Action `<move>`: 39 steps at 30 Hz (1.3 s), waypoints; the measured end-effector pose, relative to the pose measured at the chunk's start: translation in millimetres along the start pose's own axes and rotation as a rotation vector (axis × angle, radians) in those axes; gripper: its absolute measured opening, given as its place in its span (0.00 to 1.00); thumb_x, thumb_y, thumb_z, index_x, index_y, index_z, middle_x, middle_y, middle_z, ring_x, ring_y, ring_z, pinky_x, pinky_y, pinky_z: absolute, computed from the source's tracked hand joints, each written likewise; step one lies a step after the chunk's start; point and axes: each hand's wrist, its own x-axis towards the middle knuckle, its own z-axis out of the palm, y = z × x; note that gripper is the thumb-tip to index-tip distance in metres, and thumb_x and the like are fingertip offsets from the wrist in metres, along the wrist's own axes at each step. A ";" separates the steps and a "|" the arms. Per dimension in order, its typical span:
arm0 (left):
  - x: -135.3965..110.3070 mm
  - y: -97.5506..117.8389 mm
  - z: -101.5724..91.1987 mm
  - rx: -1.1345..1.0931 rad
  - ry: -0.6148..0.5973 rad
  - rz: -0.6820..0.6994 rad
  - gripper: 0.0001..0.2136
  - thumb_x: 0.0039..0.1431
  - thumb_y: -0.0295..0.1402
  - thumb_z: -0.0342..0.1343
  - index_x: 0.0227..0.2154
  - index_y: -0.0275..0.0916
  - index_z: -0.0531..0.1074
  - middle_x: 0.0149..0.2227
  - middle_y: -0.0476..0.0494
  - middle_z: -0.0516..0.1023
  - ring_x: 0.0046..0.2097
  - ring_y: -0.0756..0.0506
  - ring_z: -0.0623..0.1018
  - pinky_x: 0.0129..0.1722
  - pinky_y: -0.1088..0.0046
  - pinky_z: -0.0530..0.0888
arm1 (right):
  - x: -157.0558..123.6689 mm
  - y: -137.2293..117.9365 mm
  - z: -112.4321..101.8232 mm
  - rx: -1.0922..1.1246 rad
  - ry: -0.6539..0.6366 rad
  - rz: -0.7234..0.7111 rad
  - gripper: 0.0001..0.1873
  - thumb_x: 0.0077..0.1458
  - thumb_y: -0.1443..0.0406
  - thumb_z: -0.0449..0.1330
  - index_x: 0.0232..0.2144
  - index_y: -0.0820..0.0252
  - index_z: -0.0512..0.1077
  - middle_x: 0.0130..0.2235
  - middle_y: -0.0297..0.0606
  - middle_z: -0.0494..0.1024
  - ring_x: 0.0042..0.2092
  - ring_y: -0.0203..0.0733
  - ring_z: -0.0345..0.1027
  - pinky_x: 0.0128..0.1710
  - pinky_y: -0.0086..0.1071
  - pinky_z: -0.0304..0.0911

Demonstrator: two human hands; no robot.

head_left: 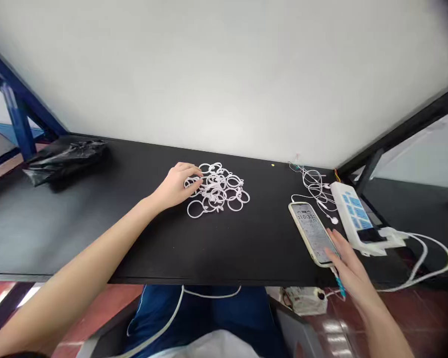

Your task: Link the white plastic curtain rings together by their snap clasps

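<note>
A pile of white plastic rings (pixel 217 187) with small knobs or eyelets, resembling curtain rings, lies tangled at the middle of the black table. My left hand (pixel 181 183) rests at the pile's left edge, thumb and fingers apart and touching or just over the nearest rings. Its fingertips partly cover those rings, and I see nothing held. To the right lies a phone (pixel 310 228) with a lit screen and pale case, a cable plugged into its lower end. My right hand (pixel 345 261) is at the phone's lower right corner, fingers stretched out, fingertips over the screen's edge.
White earphones (pixel 315 186) with a tangled cord lie behind the phone. A white power strip (pixel 358 214) with a plugged-in charger stands at the table's right side. A black plastic bag (pixel 65 159) lies far left. A white wall (pixel 224 74) rises behind the black table (pixel 224 248).
</note>
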 end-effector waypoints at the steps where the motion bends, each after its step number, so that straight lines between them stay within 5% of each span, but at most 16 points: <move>1: -0.3 -0.2 0.4 0.001 0.000 0.003 0.12 0.64 0.39 0.52 0.42 0.37 0.75 0.48 0.40 0.78 0.53 0.39 0.73 0.56 0.58 0.69 | -0.3 1.7 -0.9 0.002 -0.004 -0.018 0.44 0.53 0.45 0.60 0.67 0.55 0.56 0.69 0.40 0.57 0.70 0.54 0.47 0.66 0.42 0.51; 17: -0.4 0.1 0.2 0.001 0.014 0.011 0.11 0.64 0.38 0.52 0.41 0.39 0.75 0.47 0.41 0.79 0.52 0.40 0.73 0.54 0.58 0.70 | -3.8 -1.0 -4.3 -0.040 -0.036 -0.033 0.41 0.54 0.44 0.59 0.67 0.43 0.53 0.69 0.31 0.57 0.70 0.52 0.48 0.68 0.45 0.46; 39: -0.8 2.1 -1.9 0.006 0.013 0.011 0.12 0.63 0.39 0.51 0.41 0.39 0.75 0.47 0.41 0.79 0.52 0.39 0.73 0.54 0.58 0.70 | -4.1 -4.7 -1.0 0.084 0.015 0.015 0.36 0.57 0.49 0.58 0.65 0.47 0.57 0.68 0.34 0.59 0.70 0.49 0.48 0.69 0.43 0.43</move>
